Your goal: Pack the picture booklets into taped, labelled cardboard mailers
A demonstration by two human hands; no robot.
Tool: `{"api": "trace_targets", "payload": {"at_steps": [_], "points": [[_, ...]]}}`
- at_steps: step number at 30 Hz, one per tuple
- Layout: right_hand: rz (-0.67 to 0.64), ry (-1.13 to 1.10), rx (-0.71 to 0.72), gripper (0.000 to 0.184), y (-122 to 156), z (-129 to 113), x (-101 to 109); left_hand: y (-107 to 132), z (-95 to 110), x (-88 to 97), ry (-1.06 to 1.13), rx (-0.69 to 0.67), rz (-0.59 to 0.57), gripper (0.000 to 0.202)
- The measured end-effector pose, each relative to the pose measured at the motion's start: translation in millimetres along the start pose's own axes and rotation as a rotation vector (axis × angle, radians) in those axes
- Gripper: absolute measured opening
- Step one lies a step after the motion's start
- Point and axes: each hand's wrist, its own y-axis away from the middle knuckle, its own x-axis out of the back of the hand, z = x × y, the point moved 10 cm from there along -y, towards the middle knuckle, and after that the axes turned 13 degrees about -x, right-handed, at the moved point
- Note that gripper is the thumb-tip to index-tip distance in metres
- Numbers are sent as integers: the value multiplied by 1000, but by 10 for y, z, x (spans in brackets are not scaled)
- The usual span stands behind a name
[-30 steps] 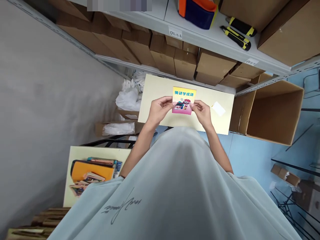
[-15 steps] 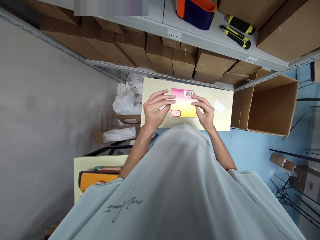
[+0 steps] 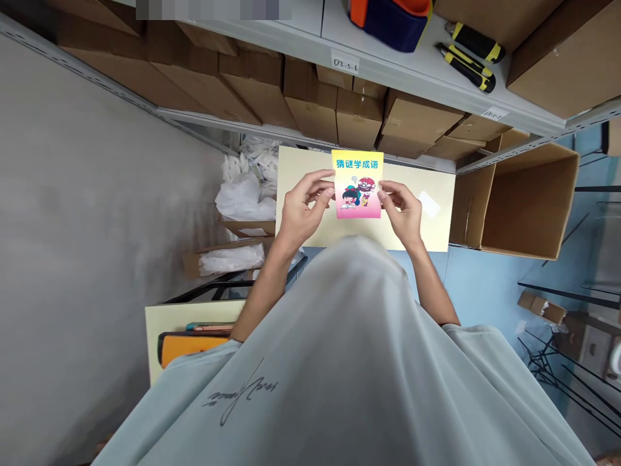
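Observation:
I hold a small yellow-and-pink booklet [image 3: 358, 185] with blue characters and cartoon figures on its cover, face up, above a pale yellow table top [image 3: 301, 168]. My left hand [image 3: 303, 210] pinches its left edge with thumb and fingers. My right hand [image 3: 402, 212] pinches its right edge the same way. Both hands are closed on the booklet and it is lifted off the table.
A white slip [image 3: 429, 203] lies on the table to the right. An empty cardboard box [image 3: 528, 200] stands at right. Shelves behind carry brown cartons [image 3: 359, 116], utility knives [image 3: 468, 58] and an orange-blue bag [image 3: 388, 19]. White bags [image 3: 242, 194] sit left; a second table [image 3: 160, 317] holds an orange case [image 3: 189, 343].
Half a second ago the booklet showed its back with barcode; now the front cover faces up again, as one second ago. My hands stay on its two side edges.

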Motion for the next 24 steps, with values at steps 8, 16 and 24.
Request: {"api": "trace_targets", "payload": {"at_steps": [8,16,24], "points": [[-117,8,26,41,-86,-83,-74,-87,26,32,-26,13,7,51],[-179,-54,-152,71,-350,209,-274,-163,-209,16,10,120,-7,69],[-240,-71,-125,64,-301,139,-266,-109,-251,3,58,137,13,72]]}}
